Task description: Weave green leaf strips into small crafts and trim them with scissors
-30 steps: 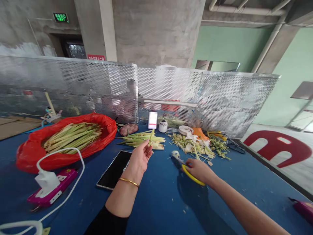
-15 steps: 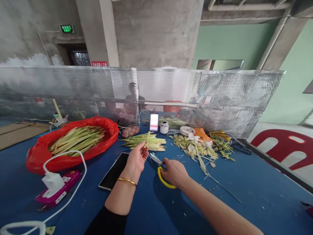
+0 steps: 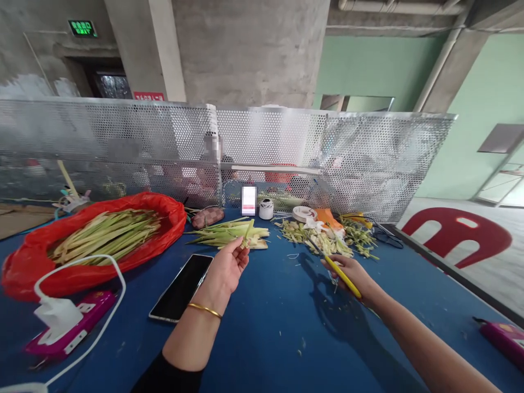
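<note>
My left hand (image 3: 226, 267) pinches a short green leaf strip (image 3: 246, 236) just in front of a small pile of cut green stalks (image 3: 229, 234) on the blue table (image 3: 266, 327). A gold bangle circles that wrist. My right hand (image 3: 347, 272) is closed on yellow-handled scissors (image 3: 333, 265), with the blades pointing toward the heap of leaf trimmings (image 3: 323, 240) at the back right. A black phone (image 3: 182, 286) lies flat beside my left wrist.
A red plastic bag (image 3: 82, 256) of long green stalks lies at the left. A magenta power strip (image 3: 67, 327) with a white charger and cable sits near the front left. A perforated metal screen (image 3: 262, 153) walls the far edge. A red plastic stool (image 3: 454, 237) stands at the right.
My right hand has swung with the scissors from beside my left hand out to the right, by the trimmings. My left hand has kept hold of the leaf strip.
</note>
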Available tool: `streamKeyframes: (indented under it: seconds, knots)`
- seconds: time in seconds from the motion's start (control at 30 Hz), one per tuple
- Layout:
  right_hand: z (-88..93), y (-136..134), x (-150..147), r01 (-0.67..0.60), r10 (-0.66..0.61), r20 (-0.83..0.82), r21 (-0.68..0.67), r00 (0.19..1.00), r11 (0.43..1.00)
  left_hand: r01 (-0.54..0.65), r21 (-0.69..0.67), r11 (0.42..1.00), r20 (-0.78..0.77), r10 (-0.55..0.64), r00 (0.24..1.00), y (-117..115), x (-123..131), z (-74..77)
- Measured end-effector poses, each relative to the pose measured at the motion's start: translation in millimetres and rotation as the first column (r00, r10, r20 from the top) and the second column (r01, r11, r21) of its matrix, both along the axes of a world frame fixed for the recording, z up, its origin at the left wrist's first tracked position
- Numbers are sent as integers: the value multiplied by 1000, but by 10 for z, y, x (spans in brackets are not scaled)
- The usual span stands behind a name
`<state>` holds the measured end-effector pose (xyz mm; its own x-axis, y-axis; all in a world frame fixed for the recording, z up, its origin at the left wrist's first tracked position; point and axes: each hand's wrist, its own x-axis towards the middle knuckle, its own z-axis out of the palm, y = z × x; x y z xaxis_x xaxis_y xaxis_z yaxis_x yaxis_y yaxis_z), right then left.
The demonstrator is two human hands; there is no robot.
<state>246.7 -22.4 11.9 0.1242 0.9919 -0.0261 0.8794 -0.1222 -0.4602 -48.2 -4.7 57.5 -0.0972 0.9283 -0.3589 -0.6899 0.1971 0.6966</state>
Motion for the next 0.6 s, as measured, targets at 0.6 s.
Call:
streamKeyframes:
  seconds: [0.6]
  knots:
    - [255, -53, 604, -81, 27, -353, -141, 935, 987, 30, -35, 999, -66, -32, 997, -1, 46, -6]
